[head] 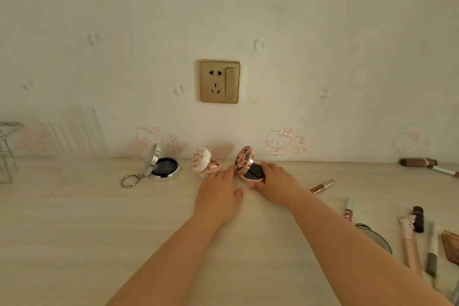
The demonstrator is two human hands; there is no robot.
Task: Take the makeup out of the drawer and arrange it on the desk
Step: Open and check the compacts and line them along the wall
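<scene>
Head view: on the pale wood-grain desk [99, 243], my left hand [218, 196] rests flat, fingers relaxed, while my right hand [275, 179] grips the base of the open gilt-lidded compact [248, 165]. Arranging step, I judge; next, square it beside the glossy white compact [202, 160] and the chrome compact [164, 166] along the wall.

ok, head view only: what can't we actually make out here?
- Drawer: out of frame.
- Rose-gold compact: base mostly covered by the right hand.
- White compact: lower part behind the left hand.
- Rack: cut by the left edge.
- Tubes at right: labels too small, some cut by the edge.
</scene>
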